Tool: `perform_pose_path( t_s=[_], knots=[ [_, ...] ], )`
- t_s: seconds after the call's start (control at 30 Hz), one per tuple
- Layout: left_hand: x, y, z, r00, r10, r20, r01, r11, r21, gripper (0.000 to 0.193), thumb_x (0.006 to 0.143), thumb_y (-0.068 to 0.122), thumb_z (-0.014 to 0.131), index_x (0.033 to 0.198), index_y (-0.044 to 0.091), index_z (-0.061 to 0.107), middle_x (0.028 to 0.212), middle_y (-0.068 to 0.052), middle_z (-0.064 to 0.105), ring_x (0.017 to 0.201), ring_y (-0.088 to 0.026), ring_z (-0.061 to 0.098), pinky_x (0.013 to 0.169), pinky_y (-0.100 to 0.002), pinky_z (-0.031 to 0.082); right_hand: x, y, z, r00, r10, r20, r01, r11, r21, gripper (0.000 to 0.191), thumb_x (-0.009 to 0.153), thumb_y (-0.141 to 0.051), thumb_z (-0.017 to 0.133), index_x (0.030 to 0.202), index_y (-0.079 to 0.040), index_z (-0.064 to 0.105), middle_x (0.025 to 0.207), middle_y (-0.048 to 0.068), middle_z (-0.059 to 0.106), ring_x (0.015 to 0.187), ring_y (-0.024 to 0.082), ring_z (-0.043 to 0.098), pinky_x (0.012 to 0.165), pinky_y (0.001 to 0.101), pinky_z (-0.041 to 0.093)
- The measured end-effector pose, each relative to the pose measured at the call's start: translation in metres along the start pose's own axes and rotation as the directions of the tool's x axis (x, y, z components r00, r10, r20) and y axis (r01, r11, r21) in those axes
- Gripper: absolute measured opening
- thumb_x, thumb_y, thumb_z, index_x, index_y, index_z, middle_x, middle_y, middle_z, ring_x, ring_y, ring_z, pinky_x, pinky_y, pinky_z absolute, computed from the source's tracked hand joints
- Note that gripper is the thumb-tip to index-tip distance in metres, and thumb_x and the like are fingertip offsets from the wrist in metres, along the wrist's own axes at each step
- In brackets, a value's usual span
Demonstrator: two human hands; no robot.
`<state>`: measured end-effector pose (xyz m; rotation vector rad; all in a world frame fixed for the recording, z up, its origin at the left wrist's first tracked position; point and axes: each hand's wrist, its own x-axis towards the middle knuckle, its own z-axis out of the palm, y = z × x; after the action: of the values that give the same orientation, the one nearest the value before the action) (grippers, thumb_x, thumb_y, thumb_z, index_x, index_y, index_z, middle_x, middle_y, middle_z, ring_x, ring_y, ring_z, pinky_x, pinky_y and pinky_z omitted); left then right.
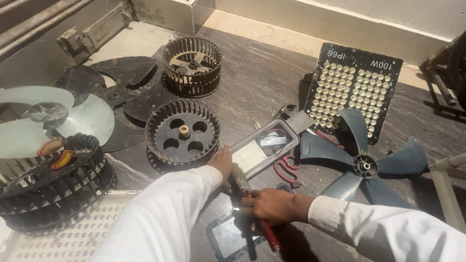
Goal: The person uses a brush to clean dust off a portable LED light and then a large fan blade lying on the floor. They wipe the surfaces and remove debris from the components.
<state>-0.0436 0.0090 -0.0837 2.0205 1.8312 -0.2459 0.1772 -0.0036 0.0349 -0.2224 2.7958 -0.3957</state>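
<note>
Gripping a red-handled screwdriver (pixel 257 213), right hand (pixel 272 206) beside rectangular metal frame (pixel 264 148).

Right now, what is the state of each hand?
Left hand: open, resting on the small floodlight housing.
Right hand: closed around a red-handled screwdriver.

Two round black blower wheels (pixel 183 133) (pixel 192 65) are sitting on the dark floor (pixel 257 73). A bigger black wheel (pixel 48 187) is sitting at the left, with a see-through fan blade (pixel 48 119) lying on top of it. A grey fan blade (pixel 364 162) is lying at the right, just beside a square black light panel (pixel 352 90) full of little round dots. Red scissors (pixel 286 170) are lying near the grey blade.
</note>
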Motion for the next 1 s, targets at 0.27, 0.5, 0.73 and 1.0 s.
perform_pose_path(
  t_s=[0.27, 0.5, 0.73, 1.0],
  knots=[
    [-0.006, 0.002, -0.012, 0.999, 0.007, 0.051, -0.008, 1.0, 0.021, 0.149, 0.062, 0.047, 0.098, 0.158, -0.009, 0.0, 0.167, -0.032, -0.01, 0.158, -0.042, -0.001, 0.127, -0.044, 0.012, 0.0, 0.005, -0.001, 0.999, 0.007, 0.042, -0.006, 1.0, -0.021, 0.036, 0.094, -0.032, 0.066, 0.112, -0.001, 0.062, 0.112, 0.015, 0.06, 0.101, 0.037, 0.064, 0.083, 0.0455, 0.057],
    [-0.004, -0.001, 0.008, 0.959, 0.137, -0.247, -0.109, 0.987, 0.122, 0.117, 0.079, 0.033, 0.087, 0.154, -0.016, 0.011, 0.164, -0.04, -0.003, 0.154, -0.047, 0.011, 0.122, -0.047, 0.02, -0.004, 0.018, 0.005, 0.997, 0.074, 0.008, -0.072, 0.985, -0.158, 0.028, 0.09, -0.026, 0.066, 0.108, -0.004, 0.064, 0.115, 0.013, 0.06, 0.108, 0.036, 0.063, 0.08, 0.0468, 0.056],
    [-0.026, 0.017, -0.005, 0.981, 0.137, -0.138, -0.127, 0.989, 0.079, 0.106, 0.078, 0.019, 0.081, 0.153, -0.015, 0.014, 0.164, -0.037, 0.002, 0.152, -0.046, 0.019, 0.123, -0.047, 0.022, -0.041, 0.08, 0.002, 0.914, 0.4, 0.065, -0.314, 0.802, -0.509, 0.027, 0.086, -0.021, 0.067, 0.11, -0.008, 0.066, 0.12, 0.012, 0.057, 0.109, 0.03, 0.059, 0.084, 0.0433, 0.056],
    [-0.058, -0.013, -0.05, 0.719, 0.674, -0.168, -0.451, 0.637, 0.625, 0.083, 0.096, 0.018, 0.059, 0.161, 0.001, 0.01, 0.167, -0.025, -0.001, 0.154, -0.037, 0.008, 0.125, -0.049, 0.011, -0.076, 0.08, 0.035, 0.573, 0.803, 0.163, -0.624, 0.556, -0.548, 0.02, 0.097, -0.03, 0.065, 0.111, -0.016, 0.068, 0.106, 0.009, 0.067, 0.091, 0.027, 0.069, 0.071, 0.0421, 0.057]
  ],
)
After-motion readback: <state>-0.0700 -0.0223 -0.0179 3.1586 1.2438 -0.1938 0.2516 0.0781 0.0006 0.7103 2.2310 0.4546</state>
